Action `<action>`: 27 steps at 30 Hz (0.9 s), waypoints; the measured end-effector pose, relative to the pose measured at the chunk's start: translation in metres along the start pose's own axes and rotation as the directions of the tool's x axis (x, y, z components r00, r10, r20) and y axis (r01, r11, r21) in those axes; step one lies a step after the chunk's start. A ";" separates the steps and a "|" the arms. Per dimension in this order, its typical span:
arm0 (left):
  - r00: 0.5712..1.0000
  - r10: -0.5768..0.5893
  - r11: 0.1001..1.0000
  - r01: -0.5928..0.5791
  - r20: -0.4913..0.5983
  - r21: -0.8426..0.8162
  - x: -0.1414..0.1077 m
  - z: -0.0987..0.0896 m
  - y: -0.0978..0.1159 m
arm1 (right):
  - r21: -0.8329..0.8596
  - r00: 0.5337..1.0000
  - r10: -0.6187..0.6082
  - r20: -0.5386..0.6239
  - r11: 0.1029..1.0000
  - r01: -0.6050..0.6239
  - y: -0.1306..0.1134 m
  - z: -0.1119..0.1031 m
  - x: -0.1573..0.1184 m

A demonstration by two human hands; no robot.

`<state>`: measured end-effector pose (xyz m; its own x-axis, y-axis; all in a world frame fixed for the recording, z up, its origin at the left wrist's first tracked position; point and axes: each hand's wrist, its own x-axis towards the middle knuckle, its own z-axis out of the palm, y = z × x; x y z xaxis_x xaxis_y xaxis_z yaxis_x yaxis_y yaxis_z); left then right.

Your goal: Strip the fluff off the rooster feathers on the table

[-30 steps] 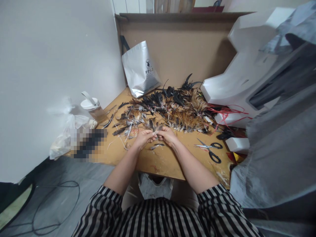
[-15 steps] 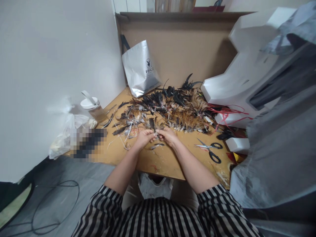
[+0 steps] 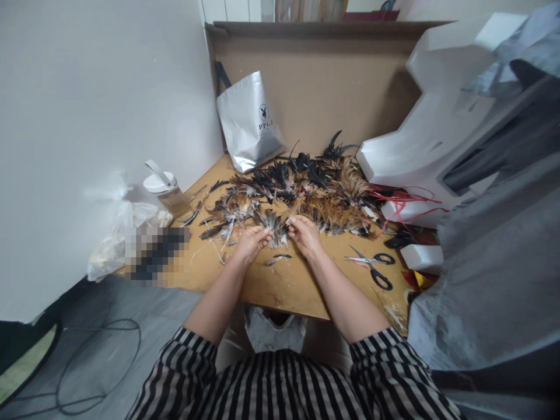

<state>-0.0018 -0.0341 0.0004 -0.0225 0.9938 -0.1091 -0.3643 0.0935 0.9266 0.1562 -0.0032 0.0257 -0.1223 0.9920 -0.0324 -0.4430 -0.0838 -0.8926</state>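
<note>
Between my hands lies a small bunch of dark and grey feathers (image 3: 276, 227). My left hand (image 3: 254, 242) is closed in a pinch at the bunch's lower left side. My right hand (image 3: 304, 234) is at its right edge, thumb and forefinger pressed together; what they hold, if anything, is too small to make out. Behind them spreads a wide pile of brown and black feathers (image 3: 345, 216). A loose feather (image 3: 279, 257) lies on the wooden table (image 3: 280, 286) just in front of the bunch.
Black-handled scissors (image 3: 371, 263) lie open at the right. Beyond them are red strings (image 3: 405, 201) and a white machine-like body (image 3: 394, 151). A silver bag (image 3: 251, 125) leans at the back. A lidded jar (image 3: 168, 192) and a plastic bag (image 3: 116, 239) stand at the left.
My hands have moved apart. My right hand has shifted up and slightly right, my left hand slightly left, and more of the feather bunch shows, fanned out between them.
</note>
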 end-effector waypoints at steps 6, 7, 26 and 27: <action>0.995 -0.056 0.998 0.055 0.086 0.006 -0.004 0.004 0.002 | -0.254 0.998 -0.050 0.047 0.965 0.060 0.018 0.009 -0.003; 0.994 -0.062 0.998 0.061 0.092 0.015 -0.004 0.004 0.002 | -0.274 0.997 -0.060 0.039 0.959 0.068 0.019 0.009 -0.003; 0.992 -0.062 0.995 0.053 0.109 0.087 -0.006 0.006 0.002 | -0.359 0.991 -0.119 0.056 0.924 0.131 0.021 0.012 -0.006; 0.993 -0.060 0.994 0.050 0.105 0.097 -0.006 0.007 0.002 | -0.340 0.993 -0.108 0.055 0.933 0.120 0.021 0.012 -0.006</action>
<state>0.0040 -0.0396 0.0053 0.0976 0.9872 -0.1259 -0.2731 0.1482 0.9505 0.1369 -0.0122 0.0124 -0.1221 0.9886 0.0884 -0.1263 0.0728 -0.9893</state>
